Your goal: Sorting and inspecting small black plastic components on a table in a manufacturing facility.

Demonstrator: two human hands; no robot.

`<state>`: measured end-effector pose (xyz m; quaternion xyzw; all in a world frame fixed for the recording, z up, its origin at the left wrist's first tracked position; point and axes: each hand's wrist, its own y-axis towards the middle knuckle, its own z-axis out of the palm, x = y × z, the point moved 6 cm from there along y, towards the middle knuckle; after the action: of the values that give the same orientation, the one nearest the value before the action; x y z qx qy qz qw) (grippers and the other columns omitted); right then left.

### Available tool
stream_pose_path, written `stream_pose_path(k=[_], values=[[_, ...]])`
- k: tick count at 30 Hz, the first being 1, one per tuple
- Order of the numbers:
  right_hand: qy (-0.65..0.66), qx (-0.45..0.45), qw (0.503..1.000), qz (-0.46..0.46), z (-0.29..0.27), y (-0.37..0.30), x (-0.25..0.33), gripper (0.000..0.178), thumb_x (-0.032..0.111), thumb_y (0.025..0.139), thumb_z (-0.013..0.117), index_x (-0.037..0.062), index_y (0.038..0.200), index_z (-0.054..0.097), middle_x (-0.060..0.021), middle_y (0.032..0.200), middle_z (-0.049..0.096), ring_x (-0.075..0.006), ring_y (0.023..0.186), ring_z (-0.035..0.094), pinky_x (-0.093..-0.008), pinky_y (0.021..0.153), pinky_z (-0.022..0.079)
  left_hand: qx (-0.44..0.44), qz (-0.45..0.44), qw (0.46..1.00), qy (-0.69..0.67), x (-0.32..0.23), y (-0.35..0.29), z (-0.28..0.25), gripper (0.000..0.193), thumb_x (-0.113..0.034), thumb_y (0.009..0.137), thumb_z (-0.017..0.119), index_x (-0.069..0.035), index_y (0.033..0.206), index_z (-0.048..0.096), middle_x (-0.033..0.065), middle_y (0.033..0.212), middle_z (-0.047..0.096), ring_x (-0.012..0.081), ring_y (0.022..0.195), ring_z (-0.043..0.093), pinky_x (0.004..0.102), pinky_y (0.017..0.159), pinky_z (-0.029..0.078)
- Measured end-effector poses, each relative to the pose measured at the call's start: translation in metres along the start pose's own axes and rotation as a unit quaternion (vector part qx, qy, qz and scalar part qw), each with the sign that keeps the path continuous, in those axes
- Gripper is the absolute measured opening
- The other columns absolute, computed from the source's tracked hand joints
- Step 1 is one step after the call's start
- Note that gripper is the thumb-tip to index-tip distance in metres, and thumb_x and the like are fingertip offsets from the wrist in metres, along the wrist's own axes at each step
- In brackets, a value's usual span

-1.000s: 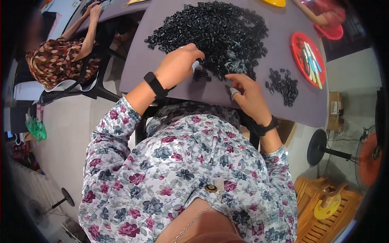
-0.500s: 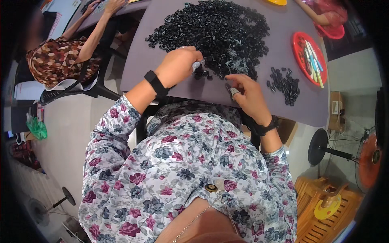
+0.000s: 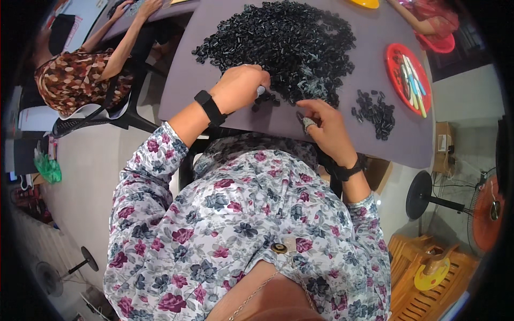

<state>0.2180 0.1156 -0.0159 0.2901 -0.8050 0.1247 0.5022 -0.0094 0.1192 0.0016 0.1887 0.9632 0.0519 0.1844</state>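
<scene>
A wide heap of small black tube-like pieces [image 3: 278, 40] covers the middle of the grey table. At its near left edge my left hand [image 3: 242, 88] is closed, with its fingers curled down and a grey covering on one digit; whatever it holds is hidden. A few loose black pieces [image 3: 272, 99] lie just beside it. My right hand [image 3: 329, 125] is near the heap's front edge, with thumb and forefinger bent toward each other. A small dark piece shows at its thumb tip, and a grey-patterned wrap covers the thumb. Black bands circle both wrists.
A smaller pile of black pieces [image 3: 376, 113] lies to the right. Beyond it sits a red tray [image 3: 392, 52] with several light-handled tools. A yellow dish [image 3: 367, 2] is at the far edge. Other people sit at left and far right. Fans and a wooden chair [image 3: 423, 278] stand at right.
My left hand has shifted slightly to the right and toward me, partly covering the loose pieces. My right hand has hardly moved.
</scene>
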Motion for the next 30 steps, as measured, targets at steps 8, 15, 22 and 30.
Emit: stream_pose_path(k=[8, 15, 22, 30], values=[[0.14, -0.04, 0.989, 0.023, -0.002, 0.007, -0.001, 0.046, -0.009, 0.081, 0.055, 0.0016, 0.124, 0.068, 0.001, 0.094, 0.059, -0.0067, 0.084, 0.057, -0.0223, 0.076, 0.046, 0.036, -0.141, 0.87, -0.471, -0.012, -0.015, -0.009, 0.009, -0.003, 0.099, 0.065, -0.001, 0.106, 0.07, -0.0004, 0.093, 0.071, 0.0057, 0.08, 0.062, 0.0228, 0.071, 0.05], [0.204, -0.04, 0.978, 0.0, 0.008, 0.016, 0.02, 0.039, -0.008, 0.084, 0.059, 0.0009, 0.12, 0.069, -0.0002, 0.096, 0.062, -0.0074, 0.087, 0.06, -0.0226, 0.078, 0.049, 0.041, -0.178, 0.738, -0.65, -0.024, -0.027, 0.017, 0.016, -0.005, 0.103, 0.061, 0.0, 0.115, 0.07, 0.0068, 0.105, 0.075, 0.0102, 0.09, 0.07, 0.0257, 0.081, 0.058], [0.231, -0.058, 0.971, -0.001, 0.013, 0.017, 0.022, 0.033, -0.005, 0.088, 0.064, 0.0019, 0.12, 0.069, -0.0006, 0.098, 0.066, -0.0078, 0.09, 0.063, -0.0233, 0.077, 0.051, 0.063, -0.193, 0.739, -0.642, -0.026, -0.029, 0.022, 0.023, -0.008, 0.105, 0.059, -0.001, 0.123, 0.07, 0.0067, 0.107, 0.073, 0.0103, 0.085, 0.07, 0.0258, 0.081, 0.058], [0.223, -0.06, 0.973, -0.005, 0.02, 0.019, 0.018, 0.032, -0.005, 0.088, 0.065, 0.0037, 0.119, 0.07, 0.0007, 0.096, 0.066, -0.0069, 0.085, 0.062, -0.0229, 0.075, 0.051, 0.077, -0.183, 0.735, -0.648, -0.027, -0.029, 0.028, 0.021, -0.008, 0.106, 0.057, -0.002, 0.123, 0.068, 0.0047, 0.103, 0.071, 0.0123, 0.085, 0.07, 0.0269, 0.082, 0.059]])
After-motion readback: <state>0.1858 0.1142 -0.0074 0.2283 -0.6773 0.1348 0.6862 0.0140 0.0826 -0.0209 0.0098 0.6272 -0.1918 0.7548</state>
